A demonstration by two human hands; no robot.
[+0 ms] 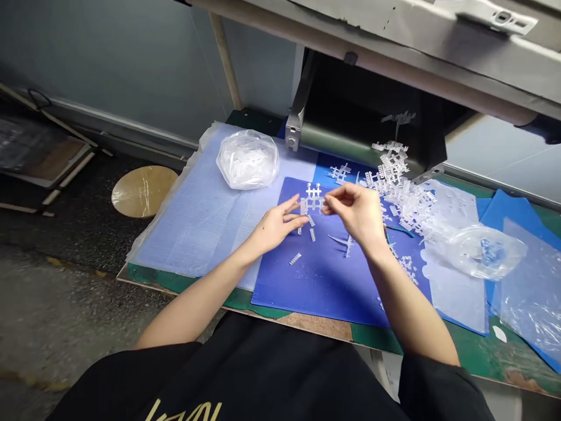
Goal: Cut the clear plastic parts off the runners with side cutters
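Two bare hands meet above a dark-blue ribbed plastic sheet (pixel 280 286) on the green surface (pixel 368 336), in the head view. The right hand (pixel 362 213) pinches the right end of a translucent, branched plastic frame (pixel 314 202); the left hand (pixel 275 229) has its fingers parted around the left end, and I cannot tell whether they grip it. Small clear comb-shaped pieces (pixel 295 259) lie loose below, and a heap of translucent plastic bits (pixel 407 202) sits to the right. The step in hand looks like fingertip work on this one frame; next seems to call for a light, steady pinch.
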